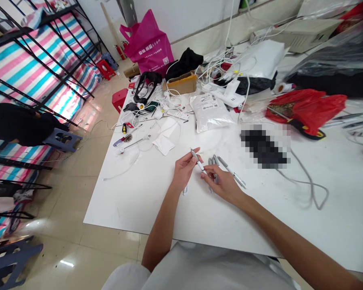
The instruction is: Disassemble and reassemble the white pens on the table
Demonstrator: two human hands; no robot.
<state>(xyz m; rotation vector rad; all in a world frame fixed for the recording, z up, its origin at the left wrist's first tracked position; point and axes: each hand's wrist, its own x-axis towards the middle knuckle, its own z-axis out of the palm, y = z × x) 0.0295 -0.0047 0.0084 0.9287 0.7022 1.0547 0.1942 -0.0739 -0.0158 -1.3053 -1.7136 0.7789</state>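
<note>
Over the white table [133, 205], a grey and white pen [199, 162] is held at a slant between both hands. My left hand [184, 168] pinches its upper part near the tip. At its lower end are the closed fingers of my right hand [219, 182]. Several similar pens lie under and beside my right hand, among them a grey pen [223, 162] reaching out to the right. Part of another light object [185, 190] shows just below my left hand; its kind is hidden.
A blurred-out black object [264, 148] with a grey cable [313, 189] lies to the right. Behind the hands are a white plastic parcel [211, 112], a paper tissue [165, 144], screwdrivers [119, 141] and tangled white cables. A red plastic bag [317, 108] sits at the back right.
</note>
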